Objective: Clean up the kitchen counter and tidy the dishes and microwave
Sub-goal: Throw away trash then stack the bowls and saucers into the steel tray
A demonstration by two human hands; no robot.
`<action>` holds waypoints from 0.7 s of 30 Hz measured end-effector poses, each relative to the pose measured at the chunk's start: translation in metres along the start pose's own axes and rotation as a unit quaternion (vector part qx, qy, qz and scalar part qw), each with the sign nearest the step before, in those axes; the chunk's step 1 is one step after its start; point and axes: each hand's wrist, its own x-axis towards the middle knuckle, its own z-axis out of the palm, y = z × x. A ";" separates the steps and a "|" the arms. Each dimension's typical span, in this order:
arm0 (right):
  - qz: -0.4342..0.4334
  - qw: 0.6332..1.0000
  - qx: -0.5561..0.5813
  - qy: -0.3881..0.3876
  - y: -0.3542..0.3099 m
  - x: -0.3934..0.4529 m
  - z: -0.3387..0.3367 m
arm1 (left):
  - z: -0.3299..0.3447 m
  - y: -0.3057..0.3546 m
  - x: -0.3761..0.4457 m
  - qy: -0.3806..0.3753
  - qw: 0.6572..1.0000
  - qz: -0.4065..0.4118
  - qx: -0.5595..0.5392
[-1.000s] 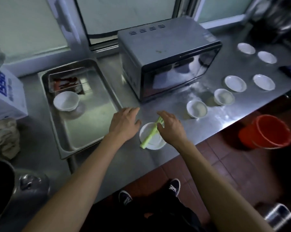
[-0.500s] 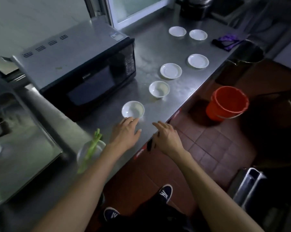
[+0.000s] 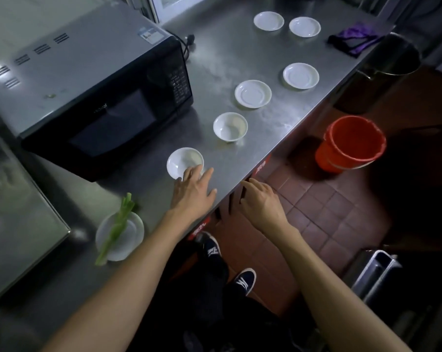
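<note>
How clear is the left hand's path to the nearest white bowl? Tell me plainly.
Probably clear, yes. The left hand lies open on the counter with its fingertips at the nearest white bowl, its near rim; nothing stands between them. The microwave sits off to the side.

Little text is showing legibly. A blue-and-white sticker (image 3: 148, 33) is sitting at the back right corner of the microwave's (image 3: 62, 72) top, its print too small to read. A faint brand mark (image 3: 99, 108) is running along the top of the microwave door, unreadable. Red labels with pale characters (image 3: 261, 168) are hanging below the counter's (image 3: 222, 59) front edge, too blurred to read.
</note>
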 end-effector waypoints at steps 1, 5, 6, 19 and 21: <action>-0.005 1.000 -0.005 -0.001 0.003 0.003 0.001 | 0.002 -0.001 0.005 -0.001 1.000 -0.008 0.003; -0.013 1.000 0.002 -0.005 0.001 0.028 -0.007 | 0.008 -0.009 0.029 0.005 0.999 -0.040 0.001; -0.017 1.000 0.004 0.000 -0.001 0.036 -0.009 | 0.009 -0.014 0.036 0.009 0.999 -0.046 0.003; -0.090 0.994 -0.058 -0.017 -0.034 0.152 -0.013 | 0.014 -0.063 0.090 -0.055 0.990 -0.128 -0.024; -0.095 0.992 -0.076 -0.025 -0.035 0.164 -0.014 | 0.014 -0.066 0.090 -0.066 0.988 -0.134 -0.035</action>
